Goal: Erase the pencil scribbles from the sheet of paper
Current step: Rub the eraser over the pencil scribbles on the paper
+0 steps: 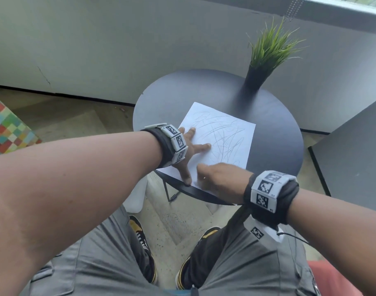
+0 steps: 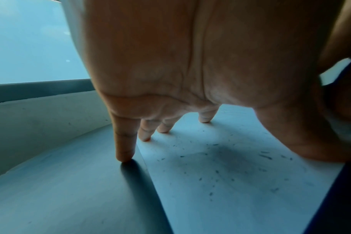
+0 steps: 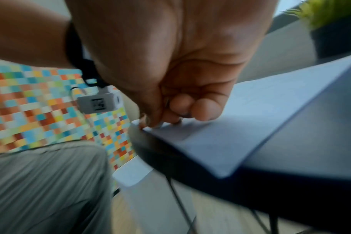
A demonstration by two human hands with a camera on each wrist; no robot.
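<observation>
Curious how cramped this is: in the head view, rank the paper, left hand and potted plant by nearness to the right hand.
1. Sheet of paper: directly under the right hand, touching it.
2. Left hand: just to its left, pressing the paper.
3. Potted plant: far edge of the table.

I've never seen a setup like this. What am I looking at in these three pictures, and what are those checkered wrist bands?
No machine here: a person works with bare hands, wearing marker bands with a camera on each wrist. The big picture comes from a head camera looking down; the other two look along each hand. On the round dark table lies a sheet of paper bearing pencil scribbles, with a potted plant behind. The left hand presses the sheet flat, fingers spread. The right hand, fingers curled, pinches something small at the near edge, presumably an eraser, hidden. Dark crumbs dot the paper.
</observation>
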